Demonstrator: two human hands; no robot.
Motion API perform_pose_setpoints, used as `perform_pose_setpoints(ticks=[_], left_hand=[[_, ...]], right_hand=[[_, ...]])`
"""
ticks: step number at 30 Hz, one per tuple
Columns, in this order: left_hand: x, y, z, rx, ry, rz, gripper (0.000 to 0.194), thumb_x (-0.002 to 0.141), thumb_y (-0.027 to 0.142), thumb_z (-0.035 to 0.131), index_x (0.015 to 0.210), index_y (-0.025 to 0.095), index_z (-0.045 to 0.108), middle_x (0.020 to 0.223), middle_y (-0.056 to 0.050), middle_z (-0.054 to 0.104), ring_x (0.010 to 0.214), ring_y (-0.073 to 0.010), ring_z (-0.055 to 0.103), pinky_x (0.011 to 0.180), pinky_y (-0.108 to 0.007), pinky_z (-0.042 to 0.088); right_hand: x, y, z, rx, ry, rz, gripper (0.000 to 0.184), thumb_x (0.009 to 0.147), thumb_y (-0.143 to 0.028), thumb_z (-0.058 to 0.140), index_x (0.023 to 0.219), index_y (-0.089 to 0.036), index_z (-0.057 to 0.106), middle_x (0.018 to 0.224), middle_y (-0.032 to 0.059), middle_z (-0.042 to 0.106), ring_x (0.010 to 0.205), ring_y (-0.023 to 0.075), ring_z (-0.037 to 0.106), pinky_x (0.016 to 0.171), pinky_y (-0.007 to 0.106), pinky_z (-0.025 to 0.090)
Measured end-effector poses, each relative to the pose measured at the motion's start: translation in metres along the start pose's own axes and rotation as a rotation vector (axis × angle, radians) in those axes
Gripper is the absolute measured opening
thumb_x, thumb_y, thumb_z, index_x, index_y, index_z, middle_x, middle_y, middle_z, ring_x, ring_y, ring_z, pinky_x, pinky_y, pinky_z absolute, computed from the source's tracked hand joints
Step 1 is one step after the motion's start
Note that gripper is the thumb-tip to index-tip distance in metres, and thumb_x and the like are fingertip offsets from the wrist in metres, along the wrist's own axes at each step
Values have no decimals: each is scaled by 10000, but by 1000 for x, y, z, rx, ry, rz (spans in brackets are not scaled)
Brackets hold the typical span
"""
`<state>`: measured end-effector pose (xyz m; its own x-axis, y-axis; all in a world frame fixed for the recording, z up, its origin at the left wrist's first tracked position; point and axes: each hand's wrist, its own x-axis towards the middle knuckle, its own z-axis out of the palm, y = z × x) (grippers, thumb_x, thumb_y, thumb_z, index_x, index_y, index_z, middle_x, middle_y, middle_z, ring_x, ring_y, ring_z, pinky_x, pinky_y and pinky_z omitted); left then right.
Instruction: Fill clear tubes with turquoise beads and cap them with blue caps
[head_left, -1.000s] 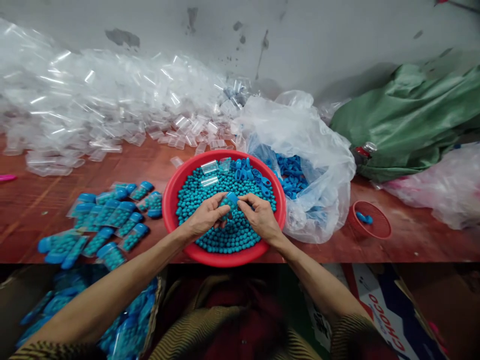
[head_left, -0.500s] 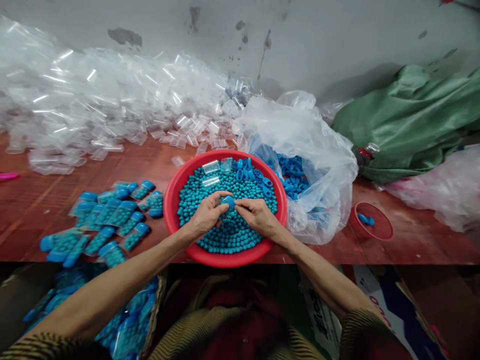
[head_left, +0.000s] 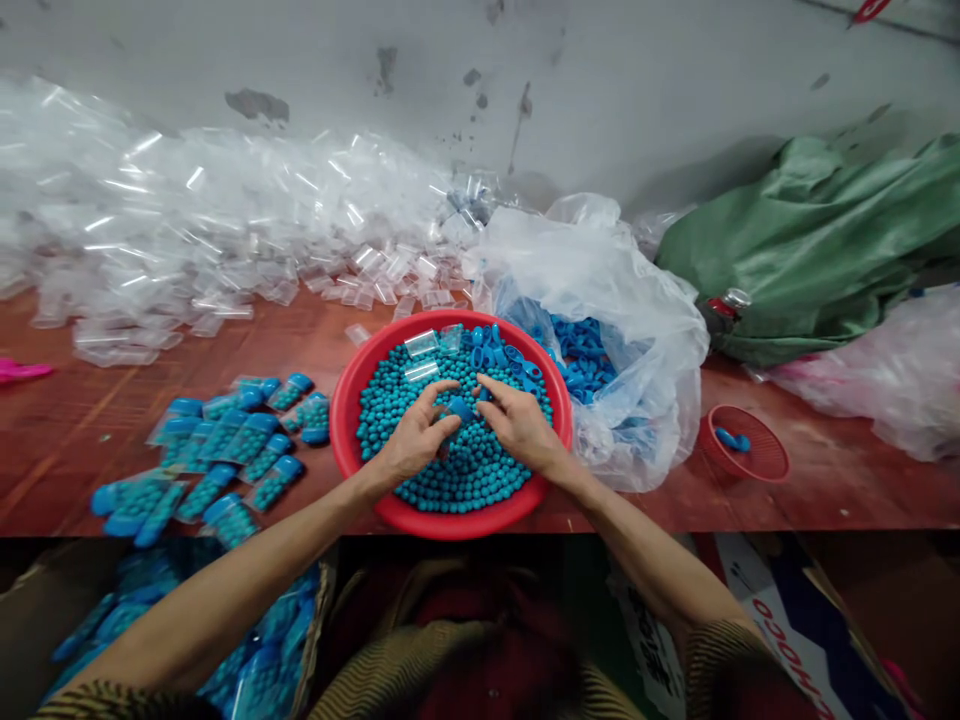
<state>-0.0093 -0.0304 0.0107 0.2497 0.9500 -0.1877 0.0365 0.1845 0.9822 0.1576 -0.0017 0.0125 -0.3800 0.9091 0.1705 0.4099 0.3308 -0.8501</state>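
Note:
Over the red basin, my left hand grips a small clear container with a blue cap. Its body is mostly hidden by my fingers and thumb. My right hand is just to the right, thumb and forefinger around a small blue piece whose shape is hard to make out. Turquoise beads fill the basin below both hands. On the beads lie a few clear empty cases and several blue caps by the far right rim.
Left of the basin lie several bead-filled containers. A heap of clear cases runs along the wall. Behind right, a plastic bag holds blue caps. Further right are a small red basket and a green sack. Below left stands a filled carton.
My right hand was touching the cap on the container; now its fingers have parted a little from it. My left hand keeps its hold. The view has shifted slightly.

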Motion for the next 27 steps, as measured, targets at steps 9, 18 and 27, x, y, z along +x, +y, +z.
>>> perform_pose_setpoints(ticks=[9, 18, 27], left_hand=[[2, -5, 6, -41, 17, 91, 496, 769, 321, 593, 1226, 173, 464, 917, -18, 585, 924, -151, 547, 796, -247, 446], [0, -12, 12, 59, 91, 158, 214, 806, 313, 523, 971, 179, 496, 911, -5, 548, 873, -137, 524, 839, -265, 432], [-15, 3, -20, 357, 136, 142, 304, 824, 337, 491, 1094, 199, 507, 753, 12, 538, 688, -142, 504, 673, -257, 427]], right_hand=[[-19, -16, 23, -509, -185, -31, 982, 758, -458, 624, 1476, -108, 52, 1272, 243, 455, 971, 313, 608, 716, 424, 531], [-21, -28, 30, -724, -180, -65, 887, 742, -457, 593, 1450, -111, 187, 1122, 182, 523, 868, 268, 607, 637, 337, 521], [-8, -16, 15, -418, -356, -139, 884, 803, -433, 596, 1481, -177, 88, 1378, 195, 394, 1032, 269, 589, 814, 392, 502]])
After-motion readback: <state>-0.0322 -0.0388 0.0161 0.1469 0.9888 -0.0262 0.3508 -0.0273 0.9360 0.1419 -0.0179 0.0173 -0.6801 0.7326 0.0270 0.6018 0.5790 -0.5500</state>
